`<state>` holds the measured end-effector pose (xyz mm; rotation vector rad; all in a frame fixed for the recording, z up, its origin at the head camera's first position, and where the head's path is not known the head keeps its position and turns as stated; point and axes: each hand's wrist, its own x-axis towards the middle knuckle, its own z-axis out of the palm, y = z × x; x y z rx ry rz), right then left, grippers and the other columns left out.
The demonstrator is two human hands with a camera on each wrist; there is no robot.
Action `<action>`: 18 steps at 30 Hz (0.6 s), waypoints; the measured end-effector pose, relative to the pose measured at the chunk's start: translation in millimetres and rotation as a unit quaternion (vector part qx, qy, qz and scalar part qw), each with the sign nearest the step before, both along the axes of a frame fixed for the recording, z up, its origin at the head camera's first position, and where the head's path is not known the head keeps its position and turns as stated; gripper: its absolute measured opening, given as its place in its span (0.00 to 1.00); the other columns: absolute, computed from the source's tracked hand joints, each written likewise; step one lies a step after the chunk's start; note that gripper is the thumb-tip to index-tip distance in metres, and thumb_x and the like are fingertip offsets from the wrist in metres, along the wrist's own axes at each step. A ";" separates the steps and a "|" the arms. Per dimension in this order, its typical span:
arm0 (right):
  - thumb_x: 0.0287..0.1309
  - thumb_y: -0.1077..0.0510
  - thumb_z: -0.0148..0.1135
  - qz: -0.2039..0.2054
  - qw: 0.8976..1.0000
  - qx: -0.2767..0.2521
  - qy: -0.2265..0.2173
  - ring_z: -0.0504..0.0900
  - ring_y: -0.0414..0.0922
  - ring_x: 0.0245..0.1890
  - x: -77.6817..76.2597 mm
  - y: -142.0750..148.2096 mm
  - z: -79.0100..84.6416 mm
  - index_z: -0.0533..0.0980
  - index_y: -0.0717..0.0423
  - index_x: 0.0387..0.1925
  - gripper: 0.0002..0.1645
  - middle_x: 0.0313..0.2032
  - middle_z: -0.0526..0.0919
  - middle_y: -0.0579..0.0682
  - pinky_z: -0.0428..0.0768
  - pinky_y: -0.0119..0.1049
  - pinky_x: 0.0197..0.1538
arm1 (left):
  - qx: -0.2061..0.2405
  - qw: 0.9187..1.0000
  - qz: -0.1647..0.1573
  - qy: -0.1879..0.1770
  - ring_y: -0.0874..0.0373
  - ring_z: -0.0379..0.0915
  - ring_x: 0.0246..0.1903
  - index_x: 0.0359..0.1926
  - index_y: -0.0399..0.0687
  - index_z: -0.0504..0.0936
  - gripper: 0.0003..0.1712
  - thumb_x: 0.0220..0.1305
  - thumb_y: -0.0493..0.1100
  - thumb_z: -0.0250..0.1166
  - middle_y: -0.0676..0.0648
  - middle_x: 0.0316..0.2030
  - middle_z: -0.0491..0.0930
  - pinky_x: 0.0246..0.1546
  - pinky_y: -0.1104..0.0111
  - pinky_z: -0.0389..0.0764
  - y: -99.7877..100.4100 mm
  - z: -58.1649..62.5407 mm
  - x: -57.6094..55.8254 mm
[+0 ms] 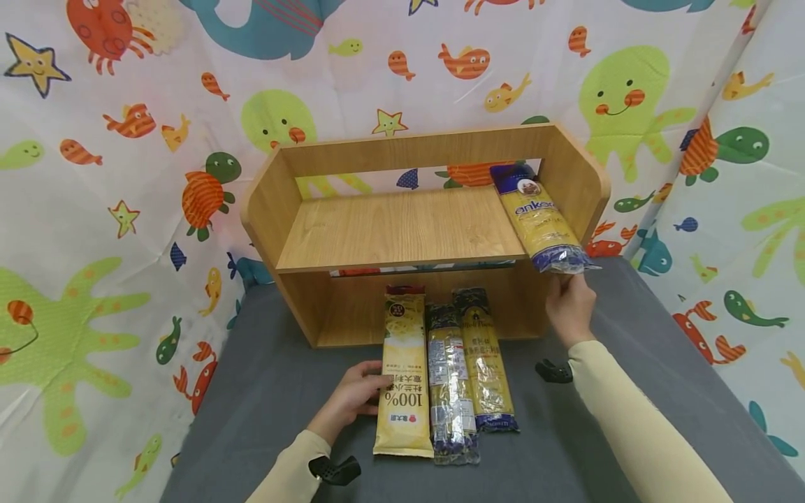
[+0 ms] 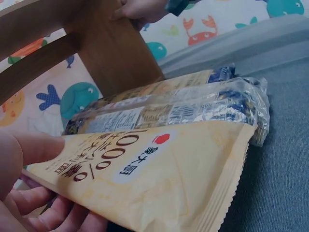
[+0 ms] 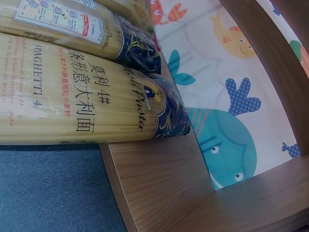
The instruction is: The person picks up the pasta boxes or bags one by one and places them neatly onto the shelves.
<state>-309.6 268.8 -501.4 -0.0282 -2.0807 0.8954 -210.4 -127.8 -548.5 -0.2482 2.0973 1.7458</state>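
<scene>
My left hand (image 1: 353, 397) grips the left edge of a pale yellow pasta packet (image 1: 404, 377), thumb on top and fingers underneath. In the left wrist view the near end of this packet (image 2: 183, 169) is tilted. Beside it lie two clear-wrapped spaghetti packs, the middle one (image 1: 448, 384) and the right one (image 1: 486, 363), their far ends inside the lower level of a wooden shelf (image 1: 402, 223). My right hand (image 1: 571, 307) holds the front of the shelf's right side panel (image 2: 113, 48), thumb on its inner face. Just above this hand, a blue-and-yellow pasta pack (image 1: 534, 220) overhangs the upper board.
Grey cloth (image 1: 277, 412) covers the table under the shelf and packs. A white curtain (image 1: 352, 77) printed with sea animals hangs close behind and along both sides. The shelf's left side panel (image 1: 270, 202) stands upright.
</scene>
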 end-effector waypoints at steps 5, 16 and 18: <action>0.69 0.63 0.55 -0.004 1.000 -0.004 -0.022 0.74 0.66 0.26 0.5 0.2 -0.8 0.71 0.70 0.40 0.09 0.28 0.79 0.70 0.68 0.59 0.30 | -0.016 1.000 -0.003 0.025 0.57 0.85 0.30 0.70 0.27 0.65 0.40 0.61 0.36 0.71 0.38 0.42 0.87 0.26 0.63 0.86 10.0 -0.2 -1.4; 0.71 0.62 0.53 -0.001 0.999 -0.013 -0.046 0.75 0.64 0.28 3.1 -1.9 5.0 0.72 0.68 0.45 0.10 0.30 0.81 0.70 0.70 0.58 0.32 | -0.038 0.995 -0.003 0.087 0.52 0.86 0.35 0.65 0.26 0.72 0.34 0.56 0.29 0.69 0.32 0.46 0.86 0.31 0.63 0.87 21.2 4.3 -1.2; 0.71 0.62 0.54 -0.001 0.999 -0.014 -0.045 0.75 0.65 0.28 2.5 -2.2 4.2 0.72 0.68 0.43 0.09 0.30 0.80 0.70 0.70 0.58 0.32 | -0.041 0.995 -0.005 0.090 0.52 0.86 0.36 0.65 0.27 0.72 0.33 0.57 0.30 0.69 0.32 0.45 0.86 0.32 0.63 0.87 23.0 5.7 -1.0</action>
